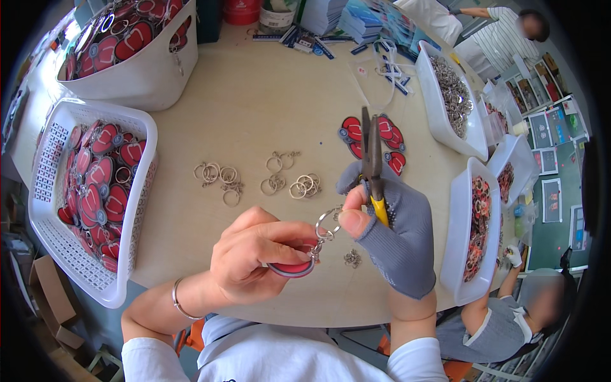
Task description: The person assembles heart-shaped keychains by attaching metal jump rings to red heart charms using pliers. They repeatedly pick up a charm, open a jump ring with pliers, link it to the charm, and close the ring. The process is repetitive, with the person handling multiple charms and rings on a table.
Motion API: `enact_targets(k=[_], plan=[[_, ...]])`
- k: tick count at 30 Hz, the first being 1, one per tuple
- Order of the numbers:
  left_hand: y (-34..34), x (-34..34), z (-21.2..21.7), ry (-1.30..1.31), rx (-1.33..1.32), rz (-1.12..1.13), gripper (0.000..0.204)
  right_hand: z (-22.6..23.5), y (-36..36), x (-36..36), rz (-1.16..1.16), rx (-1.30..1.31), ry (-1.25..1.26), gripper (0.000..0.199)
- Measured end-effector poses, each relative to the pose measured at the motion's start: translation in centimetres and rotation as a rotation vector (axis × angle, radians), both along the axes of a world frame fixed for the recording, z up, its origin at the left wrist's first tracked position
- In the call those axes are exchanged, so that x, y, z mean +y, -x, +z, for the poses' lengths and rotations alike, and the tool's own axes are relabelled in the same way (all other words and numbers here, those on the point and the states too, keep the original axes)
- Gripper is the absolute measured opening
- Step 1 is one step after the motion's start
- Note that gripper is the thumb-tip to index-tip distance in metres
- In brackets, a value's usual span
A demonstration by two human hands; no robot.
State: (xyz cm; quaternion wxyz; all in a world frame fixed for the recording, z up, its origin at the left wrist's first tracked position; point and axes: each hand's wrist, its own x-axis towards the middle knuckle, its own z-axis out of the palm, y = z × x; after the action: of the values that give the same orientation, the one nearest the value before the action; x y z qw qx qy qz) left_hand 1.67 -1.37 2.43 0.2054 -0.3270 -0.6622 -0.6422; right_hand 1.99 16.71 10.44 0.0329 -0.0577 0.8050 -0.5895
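Observation:
Between the fingers of my left hand is a red flip-flop-shaped keychain charm with a grey edge. A short chain links it to a silver key ring. My right hand, in a grey fingerless glove, is closed round pliers with yellow handles, their jaws pointing away from me. Its bare thumb and a finger also pinch the key ring's right side. Just beyond the pliers lie several red charms. Loose key rings with chains sit in small groups left of centre, and a little pile of metal links is below my hands.
At left stand a white basket and a taller white tub, both full of red charms. White trays of metal parts and keychains line the right edge. Two other people are at the right.

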Motion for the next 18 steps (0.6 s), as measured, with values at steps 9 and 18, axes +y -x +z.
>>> enact_targets(k=[9, 18], plan=[[0.5, -1.5, 0.1, 0.137, 0.157, -0.055, 0.031, -0.9, -0.7, 0.8, 0.019, 0.149, -0.26, 0.014], [0.8, -2.3, 0.8, 0.288, 0.518, 0.089, 0.022, 0.2, -6.2, 1.9, 0.143, 0.458, -0.846, 0.027]])
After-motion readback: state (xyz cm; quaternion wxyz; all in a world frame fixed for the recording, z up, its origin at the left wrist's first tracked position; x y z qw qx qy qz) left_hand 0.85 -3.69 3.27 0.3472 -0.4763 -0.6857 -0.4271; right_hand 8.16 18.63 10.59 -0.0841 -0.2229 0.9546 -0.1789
